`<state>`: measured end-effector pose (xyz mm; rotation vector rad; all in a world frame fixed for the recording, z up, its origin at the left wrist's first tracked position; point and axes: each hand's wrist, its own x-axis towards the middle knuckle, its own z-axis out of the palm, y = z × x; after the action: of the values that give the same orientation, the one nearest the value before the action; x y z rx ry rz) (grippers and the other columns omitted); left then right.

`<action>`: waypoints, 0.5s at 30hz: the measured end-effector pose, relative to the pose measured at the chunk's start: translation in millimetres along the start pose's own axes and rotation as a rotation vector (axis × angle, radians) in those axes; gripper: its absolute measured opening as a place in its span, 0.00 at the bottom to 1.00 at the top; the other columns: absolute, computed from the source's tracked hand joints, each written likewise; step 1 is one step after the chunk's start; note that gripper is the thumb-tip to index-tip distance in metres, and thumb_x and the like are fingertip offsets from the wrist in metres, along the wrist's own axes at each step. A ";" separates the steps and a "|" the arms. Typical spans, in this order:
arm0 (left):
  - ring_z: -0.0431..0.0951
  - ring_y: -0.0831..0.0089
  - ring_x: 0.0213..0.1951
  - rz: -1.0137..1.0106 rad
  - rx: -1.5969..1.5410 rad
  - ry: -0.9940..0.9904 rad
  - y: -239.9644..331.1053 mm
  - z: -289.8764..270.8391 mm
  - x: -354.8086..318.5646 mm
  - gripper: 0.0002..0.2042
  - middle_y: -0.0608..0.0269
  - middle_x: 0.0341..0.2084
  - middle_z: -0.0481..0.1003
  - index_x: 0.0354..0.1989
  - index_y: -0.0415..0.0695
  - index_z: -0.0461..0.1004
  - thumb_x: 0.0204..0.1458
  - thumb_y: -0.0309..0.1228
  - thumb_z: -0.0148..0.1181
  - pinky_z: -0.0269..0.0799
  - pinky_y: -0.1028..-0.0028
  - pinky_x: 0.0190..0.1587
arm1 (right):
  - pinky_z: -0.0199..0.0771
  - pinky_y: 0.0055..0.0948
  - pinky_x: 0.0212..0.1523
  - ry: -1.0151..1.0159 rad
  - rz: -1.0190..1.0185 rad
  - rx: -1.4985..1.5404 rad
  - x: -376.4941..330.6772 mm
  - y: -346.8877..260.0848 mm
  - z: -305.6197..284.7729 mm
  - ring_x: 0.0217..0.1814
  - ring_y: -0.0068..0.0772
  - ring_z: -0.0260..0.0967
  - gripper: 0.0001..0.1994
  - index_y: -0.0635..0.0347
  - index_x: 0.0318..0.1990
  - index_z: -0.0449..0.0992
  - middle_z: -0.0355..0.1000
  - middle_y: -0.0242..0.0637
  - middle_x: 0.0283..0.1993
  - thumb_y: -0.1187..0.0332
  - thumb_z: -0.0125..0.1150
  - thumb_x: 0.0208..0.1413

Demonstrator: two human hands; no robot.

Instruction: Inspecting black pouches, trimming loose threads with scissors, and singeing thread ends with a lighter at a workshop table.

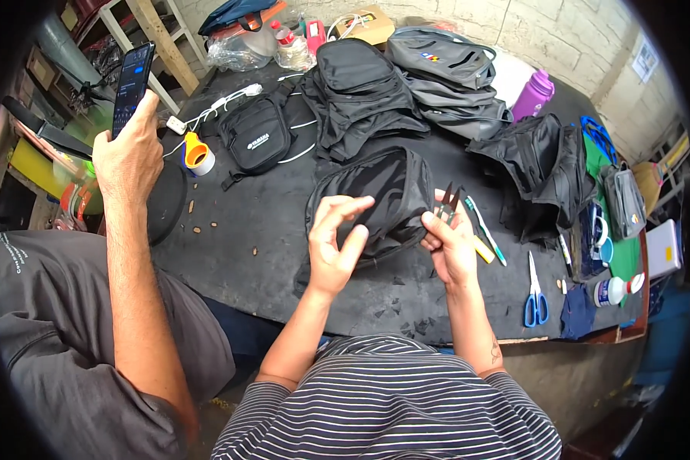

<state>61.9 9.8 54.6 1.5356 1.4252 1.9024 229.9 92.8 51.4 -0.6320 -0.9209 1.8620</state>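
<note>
A black fabric bag lies in front of me on the dark table, its mouth turned up and the dark inside showing. Over its left side is my left hand, thumb and fingers apart with nothing visible between them. At the bag's right edge, my right hand holds small dark thread snips, blades pointing up. Its thumb and fingertips come close to the bag's rim; whether they also pinch the fabric I cannot tell. A toothbrush and blue-handled scissors lie to the right of that hand.
A co-worker's hand holds up a phone at left. Black bags and grey backpacks stand at the back, another black bag at right. A purple bottle, tape roll and white bottle stand around.
</note>
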 end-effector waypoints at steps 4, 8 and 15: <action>0.74 0.71 0.37 -0.003 0.174 -0.237 3.8 4.0 2.5 0.17 0.60 0.32 0.74 0.43 0.41 0.77 0.42 0.19 0.62 0.69 0.74 0.42 | 0.52 0.17 0.21 0.022 -0.075 0.044 9.6 -9.2 -2.6 0.18 0.13 0.51 0.19 0.57 0.51 0.64 0.60 0.24 0.24 0.77 0.60 0.52; 0.73 0.76 0.34 -0.064 0.017 -0.231 0.4 15.7 8.3 0.15 0.61 0.32 0.73 0.44 0.39 0.76 0.46 0.16 0.58 0.68 0.79 0.39 | 0.51 0.17 0.20 0.006 -0.199 -0.049 16.9 -20.3 -6.2 0.17 0.13 0.51 0.20 0.59 0.52 0.64 0.62 0.24 0.24 0.79 0.60 0.51; 0.73 0.76 0.33 0.032 0.024 -0.307 13.6 31.2 17.4 0.15 0.62 0.33 0.71 0.43 0.39 0.75 0.44 0.20 0.64 0.70 0.78 0.37 | 0.49 0.13 0.19 -0.023 -0.113 0.117 22.6 -46.9 -7.8 0.17 0.09 0.50 0.17 0.56 0.49 0.66 0.61 0.20 0.23 0.77 0.60 0.52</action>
<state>86.9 31.9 73.3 1.7804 1.2974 1.5843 250.1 129.0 83.8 -0.4785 -0.8384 1.8110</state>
